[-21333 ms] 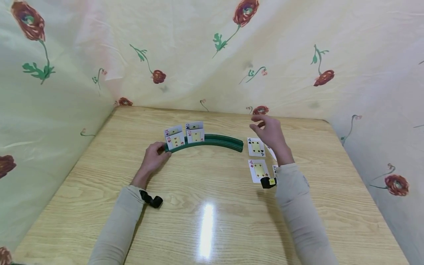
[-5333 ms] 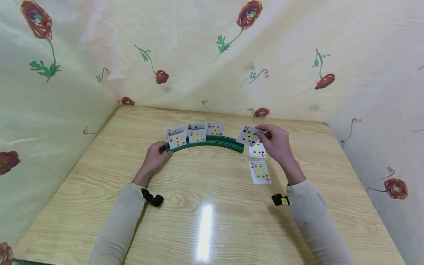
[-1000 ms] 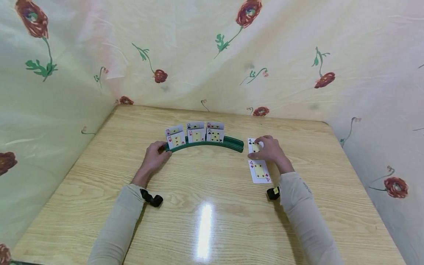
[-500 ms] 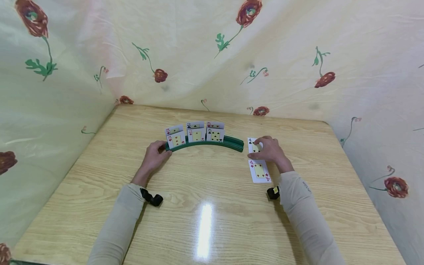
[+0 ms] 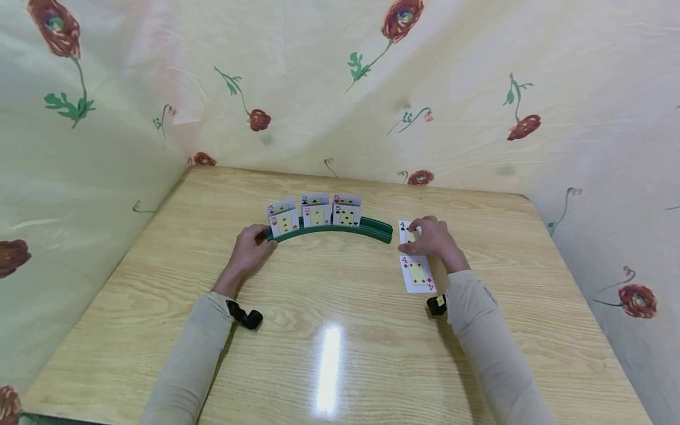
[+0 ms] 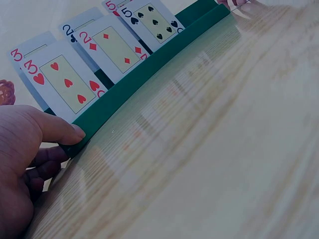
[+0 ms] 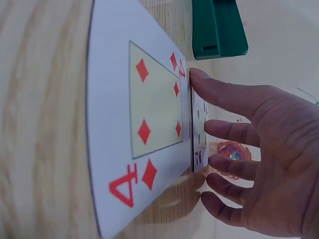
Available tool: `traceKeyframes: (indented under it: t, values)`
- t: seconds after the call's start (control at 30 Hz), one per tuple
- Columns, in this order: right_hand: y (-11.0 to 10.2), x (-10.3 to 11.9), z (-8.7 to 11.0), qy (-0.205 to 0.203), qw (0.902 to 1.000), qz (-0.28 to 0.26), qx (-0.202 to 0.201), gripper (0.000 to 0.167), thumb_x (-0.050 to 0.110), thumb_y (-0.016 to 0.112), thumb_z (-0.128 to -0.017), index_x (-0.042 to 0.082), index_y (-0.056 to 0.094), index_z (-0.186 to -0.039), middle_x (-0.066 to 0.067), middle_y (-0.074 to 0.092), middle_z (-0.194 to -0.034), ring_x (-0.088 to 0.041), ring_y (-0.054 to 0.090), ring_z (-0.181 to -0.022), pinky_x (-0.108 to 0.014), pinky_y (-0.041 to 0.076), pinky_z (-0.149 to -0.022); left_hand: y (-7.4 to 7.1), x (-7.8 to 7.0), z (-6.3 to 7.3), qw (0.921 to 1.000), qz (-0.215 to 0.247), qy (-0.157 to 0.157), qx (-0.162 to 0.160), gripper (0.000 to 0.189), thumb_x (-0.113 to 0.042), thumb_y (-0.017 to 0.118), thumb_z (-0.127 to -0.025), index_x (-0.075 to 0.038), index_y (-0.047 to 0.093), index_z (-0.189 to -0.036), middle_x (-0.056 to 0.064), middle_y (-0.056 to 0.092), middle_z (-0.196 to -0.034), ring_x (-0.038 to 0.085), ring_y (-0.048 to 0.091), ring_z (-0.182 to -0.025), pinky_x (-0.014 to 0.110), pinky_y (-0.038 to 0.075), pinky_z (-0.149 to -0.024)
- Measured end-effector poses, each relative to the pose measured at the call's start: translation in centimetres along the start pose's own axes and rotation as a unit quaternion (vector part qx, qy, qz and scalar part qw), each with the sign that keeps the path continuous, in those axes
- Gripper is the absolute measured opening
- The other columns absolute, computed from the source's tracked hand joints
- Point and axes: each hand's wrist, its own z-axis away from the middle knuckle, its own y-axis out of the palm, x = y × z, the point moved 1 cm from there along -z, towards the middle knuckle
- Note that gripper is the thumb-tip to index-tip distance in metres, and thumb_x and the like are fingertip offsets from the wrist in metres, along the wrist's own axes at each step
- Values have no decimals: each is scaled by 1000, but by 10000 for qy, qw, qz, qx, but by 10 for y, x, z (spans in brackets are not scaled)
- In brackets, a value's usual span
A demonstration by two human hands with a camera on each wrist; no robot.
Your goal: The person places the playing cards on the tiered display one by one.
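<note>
My left hand (image 5: 251,248) grips the left end of a curved green card holder (image 5: 376,230), its thumb on the front face and its other fingers behind. Cards stand in the holder in three pairs. In front are the three of hearts (image 6: 67,82), two of diamonds (image 6: 112,47) and five of spades (image 6: 153,21), each partly hiding a card of the same number. My right hand (image 5: 437,239) is over the four of spades (image 5: 405,232), which lies face up off the holder's right end. Thumb and fingers hold it across its edges, covering its right part.
The four of diamonds (image 5: 417,274) lies face up just nearer than the four of spades, below my right hand. A wooden table (image 5: 297,330) bears everything. Flowered cloth (image 5: 297,77) hangs along its back and sides.
The five of hearts and five of spades have gone from the table's right side into the holder. My right hand has come down to the four of spades and stayed there this last second.
</note>
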Motion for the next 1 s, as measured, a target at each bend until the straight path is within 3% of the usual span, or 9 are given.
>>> traceKeyframes:
  t: [0.33,0.83,1.0]
  values:
    - [-1,2,-3,276,9992,-197,-231,57,35,84,-78,3,64,-121,-29,45,-142,-46,37,-122,-56,40,-99,0,-1,-3,9999,-49,-125,75,36,-5,65,-93,10,61,-125,28,60,-121,32,52,-106,36,41,-91]
    - [1,5,-2,531,9969,-539,-233,54,30,86,-78,3,64,-120,-29,43,-141,-44,35,-125,-56,38,-105,0,-1,-1,9998,-33,-185,110,39,-5,64,-93,11,59,-128,29,58,-123,34,51,-110,42,41,-95]
    - [3,2,-2,514,9975,-434,-237,68,33,86,-78,5,57,-132,-30,38,-145,-46,33,-128,-56,40,-104,-1,-2,-1,9996,-29,-242,121,37,-6,64,-93,10,60,-127,27,59,-123,33,53,-109,42,42,-96]
